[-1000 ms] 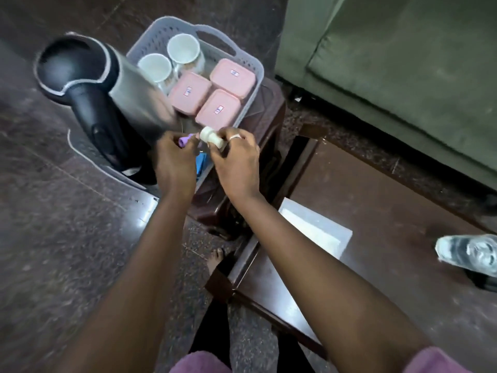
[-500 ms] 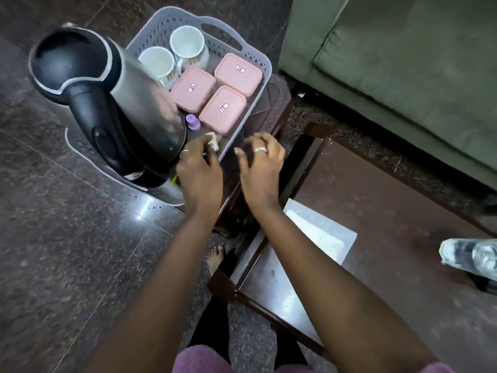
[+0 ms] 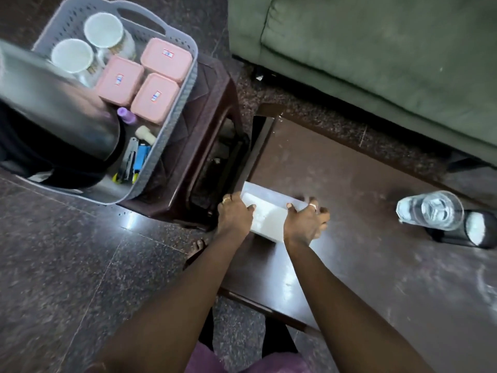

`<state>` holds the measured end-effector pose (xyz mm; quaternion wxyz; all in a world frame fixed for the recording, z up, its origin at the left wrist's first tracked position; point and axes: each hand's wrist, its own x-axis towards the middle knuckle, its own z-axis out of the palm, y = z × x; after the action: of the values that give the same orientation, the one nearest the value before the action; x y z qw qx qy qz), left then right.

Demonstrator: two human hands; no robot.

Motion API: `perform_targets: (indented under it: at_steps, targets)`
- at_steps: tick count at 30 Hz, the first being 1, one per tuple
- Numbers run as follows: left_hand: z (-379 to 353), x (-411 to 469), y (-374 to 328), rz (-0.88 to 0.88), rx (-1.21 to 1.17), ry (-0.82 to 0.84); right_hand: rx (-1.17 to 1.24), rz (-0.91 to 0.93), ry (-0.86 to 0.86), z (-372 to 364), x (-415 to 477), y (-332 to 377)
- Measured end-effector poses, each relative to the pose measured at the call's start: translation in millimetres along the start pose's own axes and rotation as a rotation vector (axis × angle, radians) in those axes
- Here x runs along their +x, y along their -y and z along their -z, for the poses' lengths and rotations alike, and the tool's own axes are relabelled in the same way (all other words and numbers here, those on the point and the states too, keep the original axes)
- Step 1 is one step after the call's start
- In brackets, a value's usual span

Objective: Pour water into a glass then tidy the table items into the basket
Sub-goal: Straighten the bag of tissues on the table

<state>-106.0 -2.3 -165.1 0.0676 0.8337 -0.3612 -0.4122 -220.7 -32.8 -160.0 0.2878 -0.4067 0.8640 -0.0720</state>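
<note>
A white rectangular tray [image 3: 269, 214] lies at the left end of the dark brown table [image 3: 349, 238]. My left hand [image 3: 234, 214] grips its left side and my right hand [image 3: 305, 222] grips its right side. The grey basket [image 3: 185, 84] stands on a dark stool [image 3: 215, 109] to the upper left. It holds three pink lidded boxes [image 3: 154, 99], two white cups [image 3: 72, 56], a steel and black kettle [image 3: 53, 109], a purple cap [image 3: 126, 115], a cream stopper [image 3: 145, 134] and small tools [image 3: 134, 160]. A glass of water [image 3: 433, 211] stands at the table's right.
A green sofa [image 3: 376, 63] runs along the far side of the table. A black round object [image 3: 470, 230] sits beside the glass. A bare foot [image 3: 196, 249] shows on the dark stone floor between stool and table.
Both hands left the basket, where the purple cap and cream stopper now lie, and moved down and right onto the white tray. The view shifted right.
</note>
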Motion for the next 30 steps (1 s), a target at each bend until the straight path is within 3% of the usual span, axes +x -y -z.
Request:
perform_targets:
  at_steps: [5,11,16,23,28,30]
  targets:
    - [-7.8,4.1,2.0,0.087,-0.057,-0.012,0.106,-0.214,0.060,-1.1,3.6,-22.1]
    - [-2.8,9.9,2.5,0.125,-0.129,-0.069,0.366,-0.255,0.144,0.6,11.3,-30.1]
    - [22.8,2.6,-14.1,0.045,-0.246,-0.176,0.407,-0.065,0.126,10.0,16.3,-6.9]
    - [148.6,6.3,-37.7,-0.189,-0.305,-0.697,0.527,0.267,0.217,20.2,-14.1,100.8]
    - [252.3,32.6,-22.9,-0.176,-0.106,-0.944,0.546,0.456,0.394,6.9,-55.6,185.3]
    - [278.2,46.2,-16.0,-0.118,-0.046,-0.978,0.515,0.498,0.388,2.8,-68.1,212.7]
